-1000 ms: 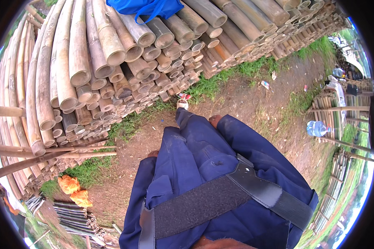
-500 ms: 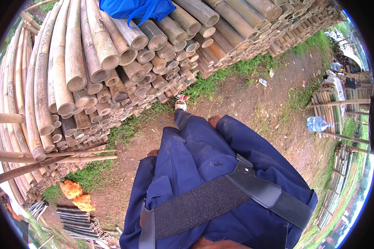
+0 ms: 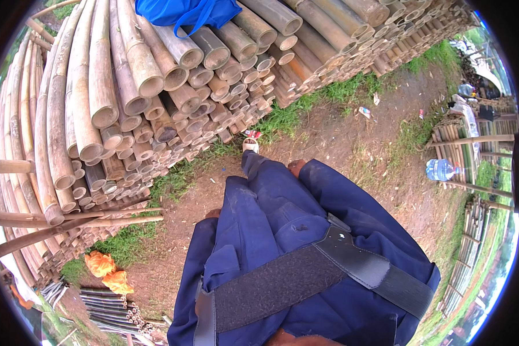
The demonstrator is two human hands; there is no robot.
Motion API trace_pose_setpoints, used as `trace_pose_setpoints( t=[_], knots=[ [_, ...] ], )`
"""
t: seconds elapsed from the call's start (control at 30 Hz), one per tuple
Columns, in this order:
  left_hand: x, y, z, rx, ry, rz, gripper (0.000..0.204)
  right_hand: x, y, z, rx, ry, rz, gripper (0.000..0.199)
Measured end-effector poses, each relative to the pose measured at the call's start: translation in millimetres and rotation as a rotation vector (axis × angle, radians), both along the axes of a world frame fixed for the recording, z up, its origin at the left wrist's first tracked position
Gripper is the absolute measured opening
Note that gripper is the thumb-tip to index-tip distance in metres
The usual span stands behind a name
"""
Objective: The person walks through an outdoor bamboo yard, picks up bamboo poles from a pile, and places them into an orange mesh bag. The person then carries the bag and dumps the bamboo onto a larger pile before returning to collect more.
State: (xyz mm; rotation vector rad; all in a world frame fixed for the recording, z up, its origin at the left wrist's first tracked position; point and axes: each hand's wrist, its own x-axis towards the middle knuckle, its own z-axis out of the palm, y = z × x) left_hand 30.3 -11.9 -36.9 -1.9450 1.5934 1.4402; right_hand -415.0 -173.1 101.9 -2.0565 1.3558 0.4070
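Person facing the bamboo stack (image 3: pixel 155 104), close ahead-left across dirt (image 3: pixel 340 138): left hand (image 3: pixel 213 214) and right hand (image 3: pixel 297 167) hang beside the coverall (image 3: pixel 271 230), grips hidden and untellable; careful footing seems advisable.

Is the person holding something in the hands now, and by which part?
Nothing is held. The left hand and right hand hang by the blue work clothes, fingers hidden.

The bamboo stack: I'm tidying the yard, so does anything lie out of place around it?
A blue bag sits on top of the bamboo stack, litter scraps dot the dirt, and a plastic bottle lies on its side.
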Motion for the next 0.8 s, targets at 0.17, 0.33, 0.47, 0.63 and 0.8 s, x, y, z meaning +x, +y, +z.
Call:
trace_pose_setpoints(
  t=[0.17,0.33,0.47,0.63,0.8],
  knots=[
    [2.2,-1.3,5.8,0.005,0.023,0.059,0.055,-1.0,0.1,-6.9,0.095,-0.063,-0.161,0.031],
    [3.1,-13.0,9.0,0.013,0.068,0.122,0.053,-1.6,-1.9,-8.8,-0.078,0.029,0.265,0.034],
    [-1.3,-38.7,10.8,0.049,0.099,0.163,0.051,-8.8,2.5,1.6,-0.056,0.011,0.119,0.036],
    [-4.8,-72.1,16.2,0.069,0.141,0.212,0.049,-18.1,15.6,0.9,0.052,0.117,-0.018,0.034],
    [-13.9,-106.4,19.7,0.050,0.194,0.255,0.046,-32.0,37.4,-22.8,0.045,0.204,-0.023,0.034]
  ],
)
